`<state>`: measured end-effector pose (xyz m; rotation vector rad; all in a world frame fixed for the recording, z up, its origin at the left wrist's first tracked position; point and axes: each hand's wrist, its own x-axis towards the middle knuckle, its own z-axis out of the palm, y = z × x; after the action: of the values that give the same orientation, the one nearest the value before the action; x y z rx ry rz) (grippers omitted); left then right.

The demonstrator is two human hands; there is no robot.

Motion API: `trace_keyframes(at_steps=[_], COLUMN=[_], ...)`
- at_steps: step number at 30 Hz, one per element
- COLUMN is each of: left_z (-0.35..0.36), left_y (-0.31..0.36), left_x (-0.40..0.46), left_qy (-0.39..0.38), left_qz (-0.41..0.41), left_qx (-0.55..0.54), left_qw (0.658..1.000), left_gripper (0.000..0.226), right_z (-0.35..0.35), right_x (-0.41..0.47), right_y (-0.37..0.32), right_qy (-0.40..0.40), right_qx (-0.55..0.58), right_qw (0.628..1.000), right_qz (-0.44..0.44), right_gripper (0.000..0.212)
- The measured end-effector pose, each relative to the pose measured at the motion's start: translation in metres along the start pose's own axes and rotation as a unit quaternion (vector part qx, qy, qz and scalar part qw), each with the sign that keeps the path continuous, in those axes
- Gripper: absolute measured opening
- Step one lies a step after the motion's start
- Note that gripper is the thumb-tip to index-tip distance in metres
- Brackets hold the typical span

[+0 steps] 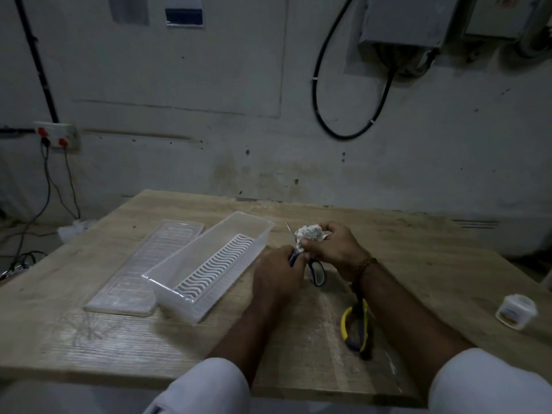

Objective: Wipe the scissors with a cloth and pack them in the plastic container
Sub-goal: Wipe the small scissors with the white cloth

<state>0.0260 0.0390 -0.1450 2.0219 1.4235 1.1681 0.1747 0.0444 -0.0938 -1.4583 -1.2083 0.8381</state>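
Observation:
My left hand [276, 271] grips the dark blue handle of a pair of scissors [317, 271], whose blade tip pokes up and away from me. My right hand [334, 246] presses a crumpled white cloth [309, 233] around the blades, hiding most of them. The clear plastic container [167, 279] with a white wavy insert lies open to the left of my hands. A second pair of scissors [357, 327] with yellow and black handles lies on the table under my right forearm.
The container's clear lid [134, 279] lies flat to the left of it. A small white tub [516, 310] stands near the table's right edge. The wooden table [119, 339] ends at a wall with cables and a socket.

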Motion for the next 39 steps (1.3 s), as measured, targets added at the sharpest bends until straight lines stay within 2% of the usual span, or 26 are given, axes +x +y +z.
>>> trace_keyframes(at_steps=[3, 7, 10, 12, 15, 17, 19, 21, 23, 30, 36, 39], left_z=[0.0, 0.0, -0.001, -0.002, -0.002, 0.0, 0.001, 0.001, 0.0, -0.004, -0.002, -0.001], left_y=[0.001, 0.0, -0.001, 0.0, -0.001, -0.002, -0.002, -0.001, 0.0, 0.005, 0.002, -0.001], left_x=[0.0, 0.003, 0.003, 0.001, -0.002, -0.002, 0.0, 0.001, -0.001, -0.005, -0.002, -0.002], left_qy=[-0.007, -0.009, -0.006, -0.013, -0.013, -0.011, -0.009, -0.009, -0.01, 0.004, 0.034, 0.035], left_qz=[0.004, -0.015, -0.026, -0.013, 0.005, 0.005, 0.004, 0.003, 0.004, -0.004, 0.011, 0.014], left_qx=[0.024, -0.001, -0.018, -0.015, -0.011, -0.009, -0.014, -0.016, -0.01, -0.015, 0.014, -0.005], left_qw=[1.0, 1.0, 0.999, 1.0, 1.0, 1.0, 1.0, 1.0, 1.0, 1.0, 0.999, 0.999], left_gripper=[0.042, 0.045, 0.049, 0.052, 0.056, 0.057, 0.057, 0.057, 0.054, 0.047, 0.045, 0.046], right_z=[0.012, 0.023, 0.028, 0.017, -0.019, -0.037, -0.042, -0.035, -0.026, -0.004, 0.0, 0.006], right_x=[-0.001, 0.006, 0.007, 0.016, 0.035, 0.033, 0.025, 0.013, 0.003, -0.007, 0.002, 0.003], right_y=[0.006, 0.011, 0.004, -0.007, -0.029, -0.047, -0.057, -0.064, -0.067, -0.078, -0.1, -0.103], right_qy=[0.033, 0.086, 0.107, 0.14, 0.187, 0.184, 0.137, 0.064, 0.005, -0.078, -0.191, -0.217], right_qx=[0.042, 0.097, 0.121, 0.161, 0.203, 0.137, -0.005, -0.152, -0.24, -0.389, -0.524, -0.549], right_qw=[0.998, 0.99, 0.985, 0.976, 0.961, 0.971, 0.984, 0.975, 0.955, 0.897, 0.817, 0.796], right_qz=[0.031, 0.054, 0.062, 0.047, -0.035, -0.071, -0.111, -0.149, -0.173, -0.194, -0.15, -0.139], right_gripper=[0.033, 0.026, 0.008, 0.008, 0.01, 0.027, 0.045, 0.047, 0.044, 0.033, 0.041, 0.043])
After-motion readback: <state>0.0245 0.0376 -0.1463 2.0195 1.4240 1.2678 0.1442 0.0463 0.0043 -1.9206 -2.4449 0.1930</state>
